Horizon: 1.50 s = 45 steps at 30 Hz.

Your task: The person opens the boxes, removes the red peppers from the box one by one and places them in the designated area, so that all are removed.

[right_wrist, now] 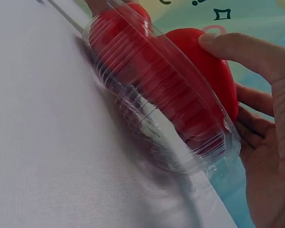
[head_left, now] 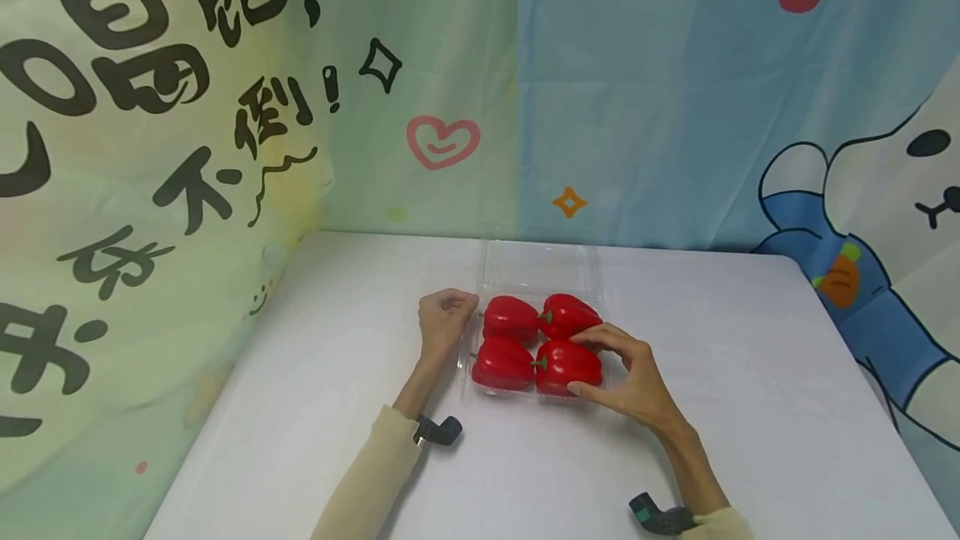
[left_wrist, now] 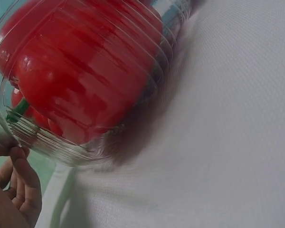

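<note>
Several glossy red bell peppers with green stems sit in two rows inside a clear plastic clamshell box (head_left: 517,394). Its transparent lid (head_left: 540,267) lies folded back toward the curtain. At the box's left side, my left hand (head_left: 444,319) pinches the rim; the left wrist view shows thumb and finger at the ribbed corner (left_wrist: 61,147). My right hand (head_left: 633,377) holds the front right bell pepper (head_left: 567,369), thumb at the near side and fingers at the far side. In the right wrist view this pepper (right_wrist: 194,54) sits partly above the box's edge.
A white-covered table (head_left: 750,407) lies beneath the box. Behind and to the left hangs a printed curtain (head_left: 637,90) with writing and cartoon figures. Each wrist carries a small dark camera (head_left: 441,431).
</note>
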Each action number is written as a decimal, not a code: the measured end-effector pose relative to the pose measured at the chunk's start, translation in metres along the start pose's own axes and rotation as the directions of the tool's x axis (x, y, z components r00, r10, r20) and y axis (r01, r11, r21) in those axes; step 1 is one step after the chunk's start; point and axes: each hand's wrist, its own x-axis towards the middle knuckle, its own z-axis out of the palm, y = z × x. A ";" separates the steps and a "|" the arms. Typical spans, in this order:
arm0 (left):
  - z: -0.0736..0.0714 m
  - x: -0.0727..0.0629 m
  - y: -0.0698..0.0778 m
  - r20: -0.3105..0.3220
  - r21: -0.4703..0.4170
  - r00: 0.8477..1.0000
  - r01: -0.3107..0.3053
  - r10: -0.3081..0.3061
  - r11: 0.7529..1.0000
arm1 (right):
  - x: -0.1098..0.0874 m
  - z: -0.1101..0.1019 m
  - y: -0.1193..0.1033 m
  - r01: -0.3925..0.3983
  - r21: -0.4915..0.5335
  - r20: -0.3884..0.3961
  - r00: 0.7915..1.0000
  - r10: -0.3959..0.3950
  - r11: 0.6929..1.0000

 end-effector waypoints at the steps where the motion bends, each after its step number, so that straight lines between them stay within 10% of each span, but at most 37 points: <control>1: 0.000 0.000 0.000 -0.001 0.001 1.000 0.001 -0.001 1.000 | 0.000 0.000 0.000 -0.001 0.007 0.000 1.000 0.001 1.000; 45: 0.002 -0.003 0.000 -0.017 -0.001 1.000 -0.003 0.003 1.000 | 0.002 -0.010 0.003 -0.053 0.159 0.011 0.999 0.052 0.986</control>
